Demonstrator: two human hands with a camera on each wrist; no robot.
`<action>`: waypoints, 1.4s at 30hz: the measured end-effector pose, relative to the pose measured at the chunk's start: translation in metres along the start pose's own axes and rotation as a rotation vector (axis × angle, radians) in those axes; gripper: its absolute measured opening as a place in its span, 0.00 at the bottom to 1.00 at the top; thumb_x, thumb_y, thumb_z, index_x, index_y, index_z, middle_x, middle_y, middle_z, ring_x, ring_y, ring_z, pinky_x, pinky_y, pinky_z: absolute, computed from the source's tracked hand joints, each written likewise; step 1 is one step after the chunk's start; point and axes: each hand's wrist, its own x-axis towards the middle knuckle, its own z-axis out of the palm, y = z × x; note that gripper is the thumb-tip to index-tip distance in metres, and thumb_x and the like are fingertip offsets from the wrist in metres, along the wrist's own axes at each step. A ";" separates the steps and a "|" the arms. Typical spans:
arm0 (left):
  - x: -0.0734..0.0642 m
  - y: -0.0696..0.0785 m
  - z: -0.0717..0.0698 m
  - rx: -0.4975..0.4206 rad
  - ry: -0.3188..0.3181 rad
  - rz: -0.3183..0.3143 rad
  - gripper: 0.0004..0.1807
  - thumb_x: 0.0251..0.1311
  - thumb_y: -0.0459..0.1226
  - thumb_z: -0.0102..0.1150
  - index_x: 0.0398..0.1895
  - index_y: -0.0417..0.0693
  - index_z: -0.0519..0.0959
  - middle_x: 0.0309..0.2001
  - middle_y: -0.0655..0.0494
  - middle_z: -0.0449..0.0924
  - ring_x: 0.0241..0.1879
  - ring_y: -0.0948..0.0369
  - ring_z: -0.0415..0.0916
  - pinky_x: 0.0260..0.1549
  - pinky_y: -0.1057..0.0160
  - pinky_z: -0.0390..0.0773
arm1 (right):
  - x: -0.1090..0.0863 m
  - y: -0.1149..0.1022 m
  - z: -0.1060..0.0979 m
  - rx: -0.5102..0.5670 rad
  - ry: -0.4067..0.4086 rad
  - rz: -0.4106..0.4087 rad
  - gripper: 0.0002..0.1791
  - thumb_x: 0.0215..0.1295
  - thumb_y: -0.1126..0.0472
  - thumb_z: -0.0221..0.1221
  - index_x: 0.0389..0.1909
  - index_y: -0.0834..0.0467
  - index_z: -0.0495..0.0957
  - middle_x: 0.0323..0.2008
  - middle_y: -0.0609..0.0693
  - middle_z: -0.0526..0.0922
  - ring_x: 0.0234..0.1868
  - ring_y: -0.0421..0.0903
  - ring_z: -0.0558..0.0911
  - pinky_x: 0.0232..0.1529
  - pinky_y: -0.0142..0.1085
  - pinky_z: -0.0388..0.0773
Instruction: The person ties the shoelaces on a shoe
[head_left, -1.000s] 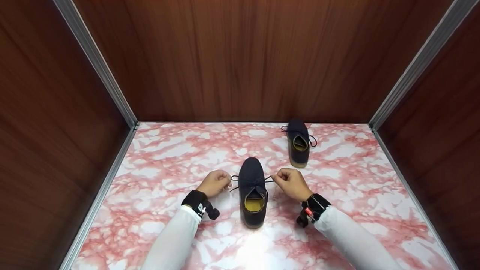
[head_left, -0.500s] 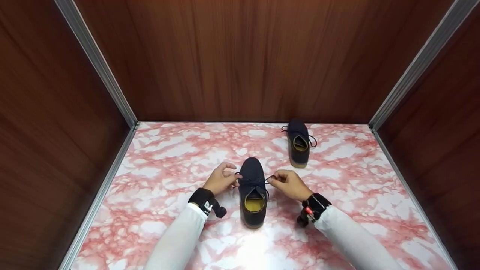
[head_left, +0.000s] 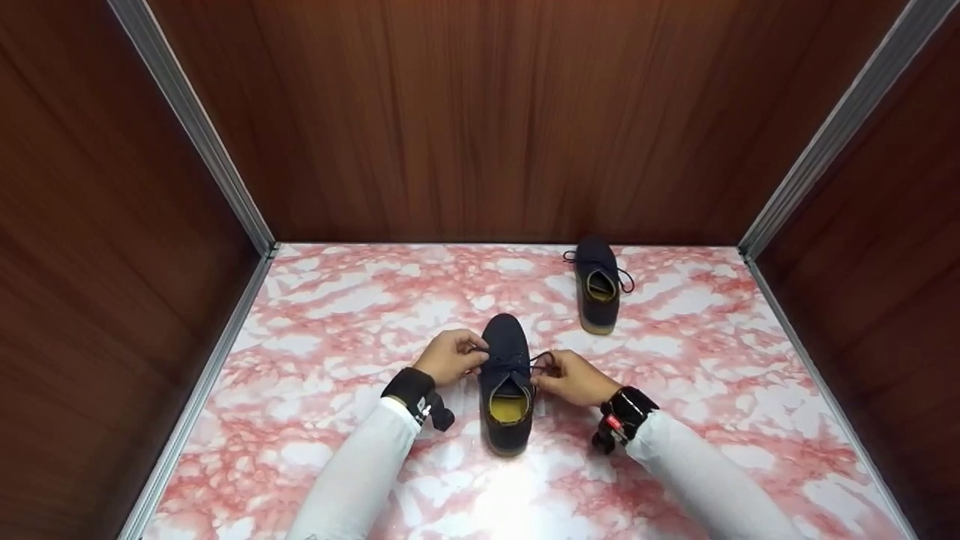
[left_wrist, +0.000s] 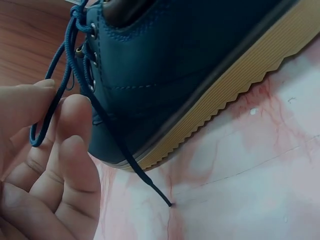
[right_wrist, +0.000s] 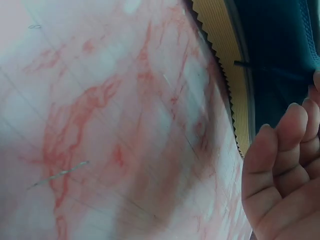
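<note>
A dark blue lace-up shoe [head_left: 504,339] with a yellow insole stands upright between the two hands in the head view, toe pointing away. On its left side my left hand [head_left: 448,360] pinches a loop of the blue shoelace [left_wrist: 53,109] between thumb and index finger. A loose lace end hangs beside the tan sole [left_wrist: 210,100] in the left wrist view. From the other side, my right hand [head_left: 576,377] pinches the lace by the eyelets, with a loop showing above its fingers. In the right wrist view its grip falls mostly outside the picture, while a lace end [right_wrist: 250,66] sticks out.
A matching shoe [head_left: 598,300], its lace tied in a bow, stands farther back to the right. The red-and-white marbled surface [head_left: 337,300] is bounded by brown wood-look panels [head_left: 480,120] at the back and sides, with grey metal strips at the corners.
My left hand has moved right and up to the shoe, its fingers opening and then pinching the lace loop again. My right hand has drawn slightly closer to the shoe and down.
</note>
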 end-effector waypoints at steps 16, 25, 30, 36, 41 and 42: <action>0.003 0.007 0.002 0.028 -0.017 -0.022 0.07 0.68 0.34 0.67 0.45 0.43 0.86 0.31 0.43 0.87 0.36 0.37 0.87 0.19 0.72 0.75 | -0.006 0.008 -0.010 -0.084 -0.015 -0.006 0.03 0.67 0.62 0.64 0.37 0.58 0.82 0.28 0.44 0.82 0.28 0.33 0.76 0.33 0.27 0.73; 0.004 0.013 -0.003 0.054 -0.045 -0.053 0.08 0.68 0.35 0.67 0.46 0.42 0.87 0.33 0.41 0.89 0.27 0.53 0.86 0.18 0.72 0.75 | 0.000 0.001 -0.016 0.016 0.091 0.014 0.18 0.76 0.52 0.60 0.32 0.63 0.79 0.27 0.47 0.76 0.28 0.36 0.73 0.32 0.28 0.70; 0.003 0.013 -0.008 0.092 -0.058 -0.065 0.07 0.69 0.36 0.67 0.45 0.43 0.89 0.32 0.43 0.91 0.29 0.52 0.89 0.22 0.65 0.83 | 0.003 -0.004 -0.016 -0.035 0.150 0.005 0.18 0.79 0.57 0.57 0.28 0.63 0.78 0.26 0.51 0.79 0.26 0.37 0.75 0.29 0.29 0.71; 0.002 0.014 -0.013 0.156 -0.064 -0.029 0.09 0.70 0.35 0.65 0.40 0.36 0.86 0.28 0.43 0.89 0.26 0.50 0.89 0.27 0.53 0.89 | 0.006 -0.008 -0.017 -0.172 0.211 -0.059 0.20 0.79 0.57 0.57 0.23 0.57 0.77 0.21 0.41 0.75 0.23 0.35 0.72 0.27 0.30 0.69; 0.002 0.011 -0.016 0.229 -0.059 0.013 0.10 0.70 0.35 0.64 0.35 0.35 0.84 0.26 0.44 0.88 0.20 0.63 0.83 0.20 0.71 0.78 | 0.007 -0.009 -0.020 -0.299 0.257 -0.107 0.22 0.79 0.55 0.57 0.19 0.50 0.72 0.19 0.38 0.68 0.23 0.35 0.69 0.28 0.31 0.66; 0.002 0.010 -0.017 0.237 -0.054 0.012 0.10 0.70 0.35 0.64 0.34 0.36 0.84 0.25 0.46 0.88 0.20 0.65 0.81 0.20 0.72 0.77 | 0.006 -0.009 -0.020 -0.314 0.268 -0.104 0.23 0.79 0.55 0.57 0.19 0.50 0.71 0.19 0.38 0.67 0.23 0.35 0.68 0.28 0.31 0.65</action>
